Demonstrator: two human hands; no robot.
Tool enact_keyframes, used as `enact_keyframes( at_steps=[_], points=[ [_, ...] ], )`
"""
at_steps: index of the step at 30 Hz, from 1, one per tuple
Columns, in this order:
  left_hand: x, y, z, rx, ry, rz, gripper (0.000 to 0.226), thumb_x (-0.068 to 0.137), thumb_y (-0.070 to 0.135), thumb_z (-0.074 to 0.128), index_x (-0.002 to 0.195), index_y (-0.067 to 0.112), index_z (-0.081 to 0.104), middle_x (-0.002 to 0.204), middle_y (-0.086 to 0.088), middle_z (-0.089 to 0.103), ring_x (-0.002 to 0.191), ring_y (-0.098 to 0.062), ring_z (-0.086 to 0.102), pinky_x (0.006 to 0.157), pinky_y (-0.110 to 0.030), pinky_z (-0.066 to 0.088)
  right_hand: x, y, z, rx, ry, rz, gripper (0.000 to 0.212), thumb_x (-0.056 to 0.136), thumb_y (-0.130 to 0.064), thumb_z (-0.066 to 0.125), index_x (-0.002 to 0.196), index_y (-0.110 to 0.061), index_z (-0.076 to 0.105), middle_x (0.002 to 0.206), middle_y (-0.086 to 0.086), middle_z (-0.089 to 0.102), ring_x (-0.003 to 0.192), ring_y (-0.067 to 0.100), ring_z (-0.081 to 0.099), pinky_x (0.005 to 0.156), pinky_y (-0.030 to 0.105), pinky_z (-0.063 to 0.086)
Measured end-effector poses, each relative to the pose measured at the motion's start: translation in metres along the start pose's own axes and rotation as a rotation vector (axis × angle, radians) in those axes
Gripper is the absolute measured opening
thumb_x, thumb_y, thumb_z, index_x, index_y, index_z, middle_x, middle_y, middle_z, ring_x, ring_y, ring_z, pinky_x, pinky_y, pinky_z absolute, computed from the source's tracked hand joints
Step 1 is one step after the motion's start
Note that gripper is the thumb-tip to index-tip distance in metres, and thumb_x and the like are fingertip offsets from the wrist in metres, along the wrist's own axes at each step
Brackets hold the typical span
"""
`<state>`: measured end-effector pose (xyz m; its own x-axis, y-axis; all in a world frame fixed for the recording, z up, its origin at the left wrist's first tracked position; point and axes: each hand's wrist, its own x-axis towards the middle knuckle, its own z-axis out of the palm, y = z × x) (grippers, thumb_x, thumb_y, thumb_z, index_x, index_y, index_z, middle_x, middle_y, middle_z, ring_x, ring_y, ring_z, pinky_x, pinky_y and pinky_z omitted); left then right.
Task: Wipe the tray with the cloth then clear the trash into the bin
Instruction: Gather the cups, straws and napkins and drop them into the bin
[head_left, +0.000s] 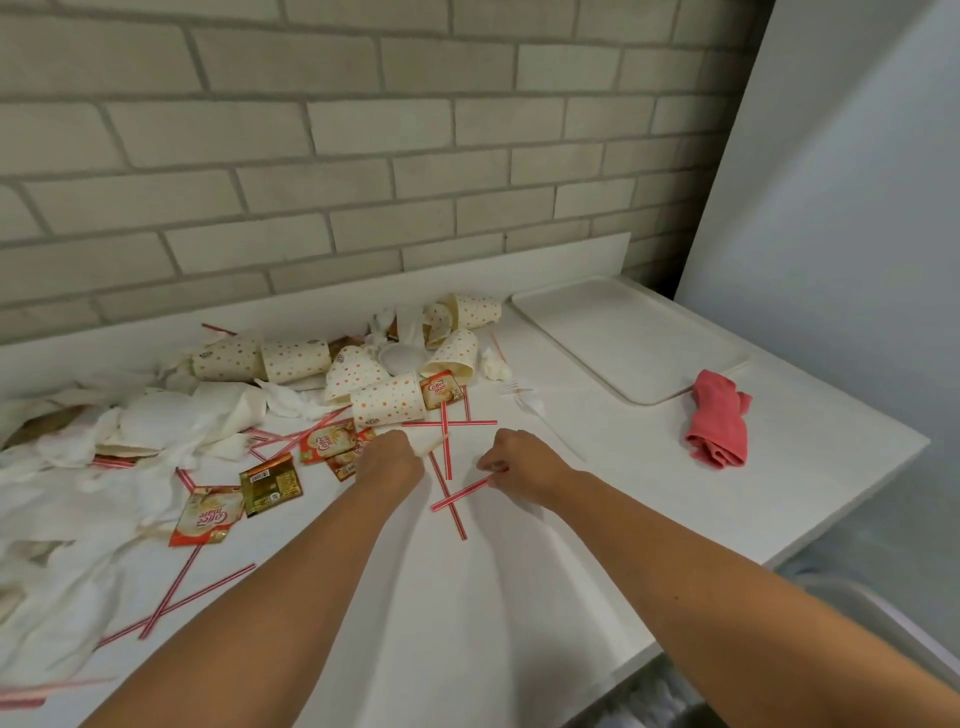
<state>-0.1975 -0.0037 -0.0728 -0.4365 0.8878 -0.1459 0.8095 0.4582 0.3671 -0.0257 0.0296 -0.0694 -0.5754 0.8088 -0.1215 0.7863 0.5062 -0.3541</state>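
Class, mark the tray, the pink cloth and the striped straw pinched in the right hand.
Tray (623, 338): head view, bare middle of its floor.
Pink cloth (719, 418): head view, centre of the folds.
Striped straw (460, 493): head view, its free mid-length.

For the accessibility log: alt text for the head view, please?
On a white counter the right hand pinches a striped straw while the left hand grips a white paper scrap. Dotted paper cups, napkins, sachets and more straws lie scattered behind them; a white tray and a pink cloth sit to the right.
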Motion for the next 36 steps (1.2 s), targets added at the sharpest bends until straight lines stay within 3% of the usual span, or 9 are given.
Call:
enact_keyframes(
  at_steps=[3, 8, 14, 17, 21, 25, 27, 31, 36],
  points=[
    [0.004, 0.002, 0.0, 0.01, -0.015, 0.007, 0.02, 0.091, 0.012, 0.049, 0.104, 0.002, 0.061, 0.095, -0.01, 0.062, 0.096, -0.026, 0.064, 0.071, -0.03, 0.048, 0.002, 0.001, -0.003, -0.009, 0.024, -0.01, 0.028, 0.087, -0.017, 0.065, 0.114, -0.009, 0.068, 0.111, 0.008, 0.062, 0.107, 0.022, 0.054, 0.083, 0.018, 0.035],
    [0.002, 0.006, 0.001, 0.072, -0.036, 0.075, 0.039, 0.094, 0.037, 0.048, 0.109, 0.003, 0.059, 0.108, -0.01, 0.062, 0.102, -0.025, 0.06, 0.073, -0.029, 0.043, 0.004, -0.001, -0.003, -0.024, -0.001, 0.0, 0.016, 0.087, -0.008, 0.06, 0.099, -0.005, 0.071, 0.107, 0.008, 0.065, 0.1, 0.022, 0.056, 0.082, 0.02, 0.04],
    [0.002, 0.009, -0.007, 0.065, -0.1, 0.017, 0.021, 0.09, 0.011, 0.051, 0.108, 0.002, 0.056, 0.085, -0.004, 0.05, 0.101, -0.025, 0.061, 0.067, -0.026, 0.041, 0.0, -0.007, -0.005, -0.121, -0.167, 0.072, 0.021, 0.09, -0.007, 0.044, 0.1, -0.006, 0.063, 0.11, 0.008, 0.06, 0.1, 0.024, 0.055, 0.087, 0.033, 0.046],
    [-0.001, 0.011, -0.008, 0.065, -0.107, 0.036, 0.019, 0.09, 0.01, 0.05, 0.106, 0.002, 0.057, 0.09, -0.007, 0.053, 0.101, -0.024, 0.061, 0.067, -0.026, 0.041, -0.002, -0.008, -0.007, -0.17, -0.239, 0.095, 0.014, 0.09, -0.008, 0.042, 0.093, -0.01, 0.056, 0.11, 0.011, 0.059, 0.096, 0.026, 0.056, 0.081, 0.033, 0.046],
    [-0.001, 0.012, -0.008, 0.09, -0.128, 0.068, 0.02, 0.091, 0.014, 0.049, 0.106, 0.004, 0.058, 0.081, -0.002, 0.052, 0.1, -0.023, 0.061, 0.061, -0.024, 0.04, -0.005, -0.007, -0.008, -0.223, -0.272, 0.081, 0.008, 0.089, -0.004, 0.046, 0.09, -0.012, 0.047, 0.101, 0.009, 0.056, 0.084, 0.021, 0.049, 0.072, 0.029, 0.041],
    [-0.003, 0.015, -0.003, 0.255, -0.124, 0.136, 0.027, 0.094, 0.013, 0.041, 0.114, 0.007, 0.058, 0.115, -0.008, 0.058, 0.11, -0.022, 0.053, 0.084, -0.029, 0.045, -0.013, -0.002, -0.011, -0.177, -0.274, 0.102, 0.019, 0.085, 0.005, 0.046, 0.094, -0.011, 0.039, 0.084, 0.005, 0.048, 0.069, 0.02, 0.047, 0.053, 0.025, 0.036],
    [-0.004, 0.016, 0.0, 0.328, -0.108, 0.161, 0.028, 0.096, 0.011, 0.039, 0.118, 0.008, 0.056, 0.121, -0.009, 0.056, 0.114, -0.021, 0.049, 0.09, -0.028, 0.043, -0.016, -0.001, -0.015, -0.168, -0.298, 0.118, 0.028, 0.079, 0.01, 0.049, 0.095, -0.01, 0.038, 0.076, 0.003, 0.045, 0.061, 0.017, 0.043, 0.05, 0.025, 0.034],
    [-0.002, 0.019, -0.001, 0.354, -0.084, 0.136, 0.032, 0.095, 0.005, 0.04, 0.127, 0.003, 0.047, 0.131, -0.011, 0.047, 0.123, -0.023, 0.042, 0.097, -0.028, 0.041, -0.012, 0.004, -0.028, -0.158, -0.277, 0.105, 0.01, 0.088, -0.002, 0.041, 0.082, -0.011, 0.042, 0.077, 0.0, 0.044, 0.059, 0.013, 0.041, 0.048, 0.021, 0.029],
    [0.003, 0.021, -0.009, 0.26, -0.109, 0.056, 0.033, 0.092, 0.0, 0.046, 0.125, -0.001, 0.048, 0.128, -0.013, 0.052, 0.119, -0.024, 0.052, 0.094, -0.027, 0.045, 0.01, 0.012, -0.032, -0.065, -0.138, 0.102, 0.033, 0.092, -0.005, 0.038, 0.066, -0.023, 0.026, 0.073, -0.006, 0.036, 0.061, 0.007, 0.034, 0.051, 0.019, 0.025]
  ],
)
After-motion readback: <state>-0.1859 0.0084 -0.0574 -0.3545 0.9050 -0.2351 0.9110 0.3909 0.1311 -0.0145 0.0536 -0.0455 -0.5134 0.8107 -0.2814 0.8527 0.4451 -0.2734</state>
